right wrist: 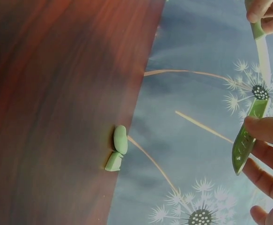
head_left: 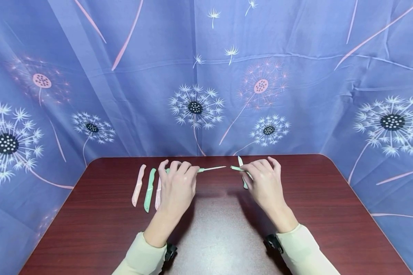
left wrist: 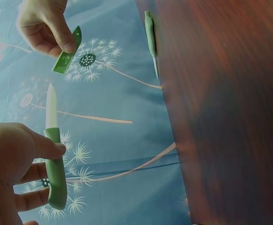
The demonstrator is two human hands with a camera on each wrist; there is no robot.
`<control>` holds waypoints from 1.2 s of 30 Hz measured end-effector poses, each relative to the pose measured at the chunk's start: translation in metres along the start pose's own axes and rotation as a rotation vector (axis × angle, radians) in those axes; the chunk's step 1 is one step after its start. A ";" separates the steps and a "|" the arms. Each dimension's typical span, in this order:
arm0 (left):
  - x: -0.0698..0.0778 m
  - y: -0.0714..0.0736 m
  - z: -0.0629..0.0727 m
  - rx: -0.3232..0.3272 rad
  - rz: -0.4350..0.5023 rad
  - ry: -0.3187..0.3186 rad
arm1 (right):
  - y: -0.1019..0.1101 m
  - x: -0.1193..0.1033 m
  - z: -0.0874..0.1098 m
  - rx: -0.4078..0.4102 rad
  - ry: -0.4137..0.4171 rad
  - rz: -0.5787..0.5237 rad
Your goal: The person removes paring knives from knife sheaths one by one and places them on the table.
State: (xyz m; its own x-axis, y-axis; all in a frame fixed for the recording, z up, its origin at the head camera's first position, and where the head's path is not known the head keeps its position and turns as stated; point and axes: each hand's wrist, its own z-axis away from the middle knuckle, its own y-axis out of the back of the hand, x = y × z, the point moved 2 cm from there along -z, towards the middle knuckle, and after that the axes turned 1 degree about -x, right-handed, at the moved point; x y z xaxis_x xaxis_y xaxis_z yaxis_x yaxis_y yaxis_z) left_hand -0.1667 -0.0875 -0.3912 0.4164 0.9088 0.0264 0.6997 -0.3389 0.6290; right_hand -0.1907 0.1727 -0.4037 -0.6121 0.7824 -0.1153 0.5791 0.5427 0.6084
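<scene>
My left hand [head_left: 179,185] grips a small paring knife by its green handle [left wrist: 56,183], between thumb and fingers. The pale blade [head_left: 215,168] points right, toward my right hand [head_left: 264,183]. That hand pinches a green blade sheath [right wrist: 241,150], its open end facing the knife tip. A short gap separates tip and sheath in the head view. Both are held up over the far part of the table. Below and behind the right hand lies a second green-handled knife [head_left: 240,161] with its blade bare, partly hidden by the fingers.
Left of the left hand, a pink sheathed knife [head_left: 138,187], a green one [head_left: 150,191] and another pink one [head_left: 158,195] lie side by side, the last partly covered by that hand. The dark red table [head_left: 99,229] ends at a blue dandelion-print cloth [head_left: 151,95].
</scene>
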 end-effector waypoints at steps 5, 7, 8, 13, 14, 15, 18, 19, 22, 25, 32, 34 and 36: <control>-0.001 0.000 0.000 -0.007 0.021 0.014 | 0.001 0.001 -0.001 -0.006 -0.024 -0.011; -0.001 0.000 0.000 -0.010 0.028 0.021 | 0.001 0.001 -0.001 -0.017 -0.044 -0.015; -0.001 0.000 -0.001 -0.013 0.031 0.026 | 0.001 0.001 -0.001 -0.024 -0.057 -0.019; -0.001 0.001 -0.001 -0.028 0.050 0.046 | 0.000 0.002 -0.002 -0.037 -0.121 -0.042; -0.001 0.000 -0.001 -0.032 0.056 0.052 | 0.000 0.002 -0.002 -0.037 -0.131 -0.051; -0.001 0.000 0.000 -0.037 0.064 0.057 | 0.000 0.002 -0.002 -0.036 -0.143 -0.063; -0.001 0.000 0.000 -0.055 0.102 0.085 | 0.000 0.003 -0.002 -0.037 -0.177 -0.112; -0.001 -0.001 0.001 -0.060 0.119 0.097 | 0.000 0.003 -0.002 -0.040 -0.186 -0.129; -0.002 -0.002 0.001 -0.078 0.176 0.134 | 0.000 0.005 -0.002 -0.045 -0.209 -0.188; -0.003 -0.003 0.002 -0.095 0.223 0.164 | 0.000 0.007 -0.003 -0.054 -0.224 -0.234; -0.004 -0.004 0.002 -0.108 0.275 0.194 | 0.000 0.008 -0.003 -0.094 -0.286 -0.272; -0.004 -0.005 0.001 -0.117 0.293 0.206 | 0.001 0.007 -0.004 -0.103 -0.301 -0.284; -0.003 -0.006 0.002 -0.126 0.318 0.219 | 0.001 0.007 -0.004 -0.108 -0.312 -0.294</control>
State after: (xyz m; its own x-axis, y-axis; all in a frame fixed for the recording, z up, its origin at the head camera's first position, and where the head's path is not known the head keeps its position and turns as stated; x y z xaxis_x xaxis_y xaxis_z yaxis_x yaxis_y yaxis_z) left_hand -0.1715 -0.0888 -0.3965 0.4579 0.7983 0.3913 0.4736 -0.5915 0.6526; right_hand -0.1963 0.1775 -0.4009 -0.5412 0.6633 -0.5169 0.3353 0.7339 0.5907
